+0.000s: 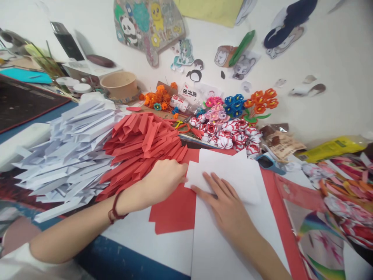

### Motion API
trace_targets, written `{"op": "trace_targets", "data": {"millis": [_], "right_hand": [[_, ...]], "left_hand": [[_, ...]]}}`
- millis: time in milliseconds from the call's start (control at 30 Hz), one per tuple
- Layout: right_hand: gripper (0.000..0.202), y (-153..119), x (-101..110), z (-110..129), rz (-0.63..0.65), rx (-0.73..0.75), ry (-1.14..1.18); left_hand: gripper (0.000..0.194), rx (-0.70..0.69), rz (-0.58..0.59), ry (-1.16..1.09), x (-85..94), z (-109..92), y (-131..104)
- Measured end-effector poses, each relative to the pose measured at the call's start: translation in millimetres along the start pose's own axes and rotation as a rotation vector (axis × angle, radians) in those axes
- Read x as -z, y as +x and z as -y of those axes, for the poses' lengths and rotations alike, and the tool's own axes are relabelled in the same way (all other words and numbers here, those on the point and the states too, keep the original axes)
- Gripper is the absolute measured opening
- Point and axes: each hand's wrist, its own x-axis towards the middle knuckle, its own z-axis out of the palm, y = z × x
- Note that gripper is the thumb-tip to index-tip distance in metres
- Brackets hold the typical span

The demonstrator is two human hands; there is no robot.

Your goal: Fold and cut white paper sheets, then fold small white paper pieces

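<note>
- Right hand (224, 200): spread, palm down, fingertips resting on the white paper (247, 179); nothing is grasped. Judged to be steadying the paper against slipping.
- Left hand (167, 177): fingers curled in, thumb side meeting the paper's left edge. Whether it pinches that edge cannot be told. Its position suggests control of the edge while the other hand anchors the middle.
- White paper: in front of the person, in uneven layers, lying over a larger sheet (210, 256), with red paper (175, 212) beneath. The layering probably gives a flat, smooth surface.
- White strips (72, 151) and red strips (142, 140): folded, heaped side by side left of the paper, seemingly kept apart by colour.
- Paper flowers (233, 134): red and white, bunched behind the paper, presumably to spare them crushing.
- Scissors (183, 127): behind the red strips, apparently within reach.
- Desk (113, 256): blue, exposed along the near edge.
</note>
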Motion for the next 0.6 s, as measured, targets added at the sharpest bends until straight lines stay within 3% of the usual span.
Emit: {"op": "trace_targets", "data": {"millis": [167,367,600], "right_hand": [[0.077,0,-1,0,-0.01,0.005,-0.008],[0.068,-3,3,-3,-0.033,0.02,-0.01],[0.06,-6,6,-7,-0.076,0.04,0.044]], "left_hand": [[0.029,-0.018,0.084,-0.051,4.5,-12,0],[0.022,-0.011,0.112,-0.042,4.8,-14,0],[0.022,-0.106,0.05,-0.023,3.3,-14,0]]}}
